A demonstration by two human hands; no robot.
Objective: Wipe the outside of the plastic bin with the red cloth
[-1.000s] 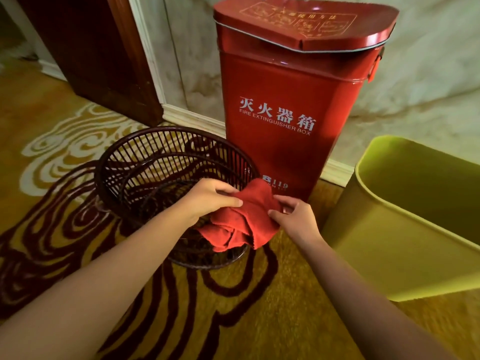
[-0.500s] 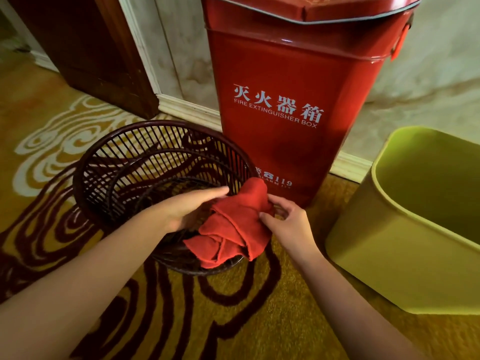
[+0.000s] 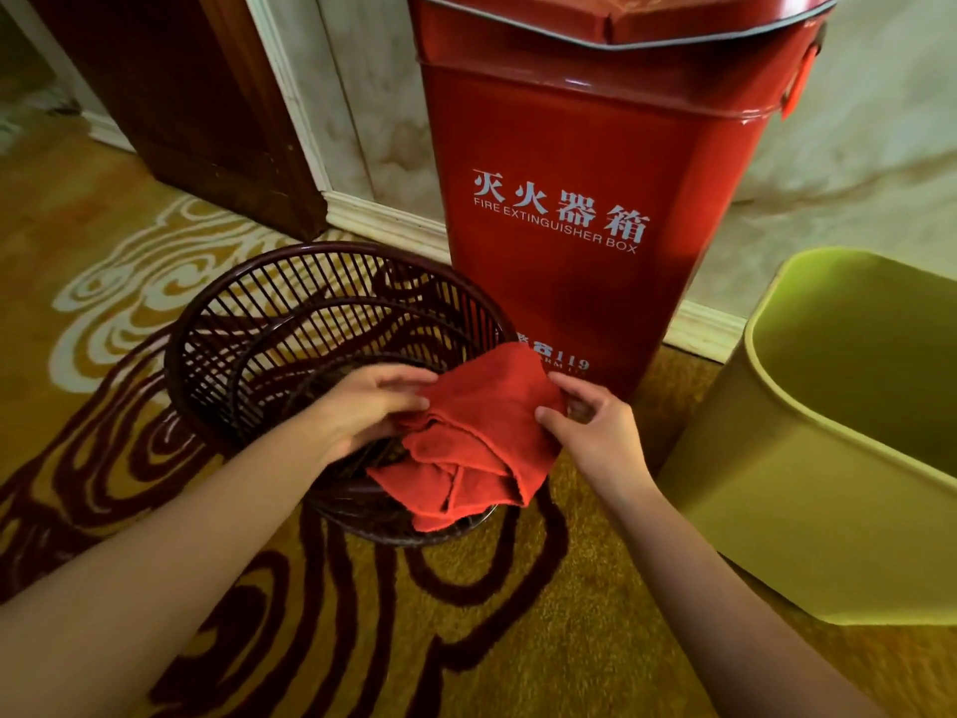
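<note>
A folded red cloth (image 3: 481, 432) hangs between my two hands over the near rim of a dark slatted basket (image 3: 269, 323). My left hand (image 3: 370, 406) grips the cloth's left edge, fingers lying across it. My right hand (image 3: 590, 422) pinches its right edge between thumb and fingers. The yellow-green plastic bin (image 3: 808, 489) stands on the carpet to the right, apart from both hands, with its open top facing up.
A tall red fire extinguisher box (image 3: 585, 163) stands against the wall just behind the cloth. A dark wooden door frame (image 3: 197, 106) is at the back left. Patterned gold and brown carpet (image 3: 414, 614) covers the floor.
The cloth has been spread a little wider between my hands. My left fingers have flattened over it, and the view has moved closer to the red box.
</note>
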